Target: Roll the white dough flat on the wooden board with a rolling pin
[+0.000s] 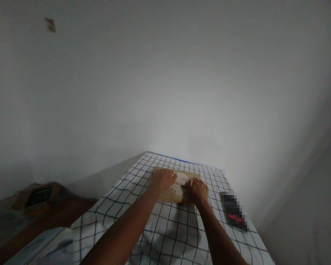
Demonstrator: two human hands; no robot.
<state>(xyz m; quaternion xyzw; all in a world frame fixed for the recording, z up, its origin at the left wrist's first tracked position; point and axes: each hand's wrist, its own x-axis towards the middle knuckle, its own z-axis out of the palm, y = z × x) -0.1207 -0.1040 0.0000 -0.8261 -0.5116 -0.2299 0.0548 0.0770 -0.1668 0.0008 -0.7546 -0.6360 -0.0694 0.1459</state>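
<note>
A pale, floury piece of dough (181, 178) lies on a wooden board (169, 198), flattened and partly covered by my hands. On its left side is my left hand (162, 179), fingers bent and closed over the dough's edge. My right hand (198, 189) is at the opposite side, its curled fingers closed on the dough near the board's right end. Loose flour or dough crumbs dust the wood between my two hands. The fingertips are small and dim here, so their exact grip is partly hidden.
The board rests on a table with a white, black-checked cloth (165, 228). A dark phone-like object (231, 208), partly pixelated, lies to the right. Pale walls (182, 92) stand behind and to the right. At lower left is a brown box-like object (40, 198).
</note>
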